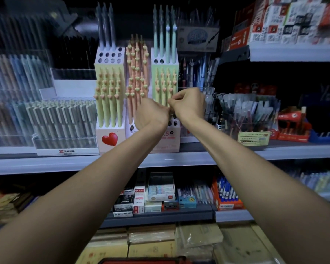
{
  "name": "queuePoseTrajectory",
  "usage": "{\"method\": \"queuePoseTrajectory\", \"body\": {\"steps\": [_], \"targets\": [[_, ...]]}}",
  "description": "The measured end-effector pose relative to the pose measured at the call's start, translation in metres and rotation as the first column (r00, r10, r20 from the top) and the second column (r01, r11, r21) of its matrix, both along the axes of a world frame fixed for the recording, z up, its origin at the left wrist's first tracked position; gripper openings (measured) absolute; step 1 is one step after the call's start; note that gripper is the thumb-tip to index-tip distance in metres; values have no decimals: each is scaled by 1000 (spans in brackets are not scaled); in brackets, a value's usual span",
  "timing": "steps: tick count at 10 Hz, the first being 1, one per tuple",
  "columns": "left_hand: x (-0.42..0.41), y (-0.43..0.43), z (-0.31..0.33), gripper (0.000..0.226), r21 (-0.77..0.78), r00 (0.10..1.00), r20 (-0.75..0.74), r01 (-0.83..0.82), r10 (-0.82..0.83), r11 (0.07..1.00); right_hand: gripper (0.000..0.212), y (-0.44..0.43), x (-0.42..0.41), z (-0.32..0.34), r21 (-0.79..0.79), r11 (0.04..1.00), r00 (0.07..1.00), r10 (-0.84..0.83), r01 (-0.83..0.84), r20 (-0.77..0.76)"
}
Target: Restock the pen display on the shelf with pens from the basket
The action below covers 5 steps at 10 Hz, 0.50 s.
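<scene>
We've got both grips up at the pen display [109,57] on the shelf [46,164], right in front of its green column. The right grip [189,105] looks curled, pinching a pale green pen [169,86] standing in there. The left grip [151,116] sits just beside it with its fingers hidden, so we can't tell. The red basket [141,261] rim peeks in at the bottom edge.

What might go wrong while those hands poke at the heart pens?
1. The right hand seems to pinch a pen near its top; a slack grip may drop it off the shelf.
2. The left hand sits close to the pink pens and may knock them crooked.
3. Pushing hard may tip the green stand.
</scene>
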<state>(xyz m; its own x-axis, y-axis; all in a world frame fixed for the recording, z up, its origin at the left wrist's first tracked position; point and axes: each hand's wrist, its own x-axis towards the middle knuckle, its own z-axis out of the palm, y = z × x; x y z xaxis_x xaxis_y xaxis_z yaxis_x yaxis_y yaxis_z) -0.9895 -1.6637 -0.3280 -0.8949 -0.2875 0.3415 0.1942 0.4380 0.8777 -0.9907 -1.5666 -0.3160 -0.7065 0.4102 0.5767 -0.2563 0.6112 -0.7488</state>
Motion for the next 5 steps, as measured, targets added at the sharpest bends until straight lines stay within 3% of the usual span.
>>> {"method": "queuePoseTrajectory", "body": {"steps": [2, 4, 5], "targets": [[5, -5, 6, 14, -86, 998, 37, 44, -41, 995, 26, -8, 5, 3, 7, 1000, 1000, -20, 20, 15], [12, -34, 6, 32, -214, 956, 105, 290, -274, 933, 41, -1, 18, -15, 72, 996, 992, -63, 55, 105], [24, -53, 3, 20, -391, 964, 87, 266, -252, 881, 6, 4, 33, -24, 70, 996, 992, -65, 58, 109]]}}
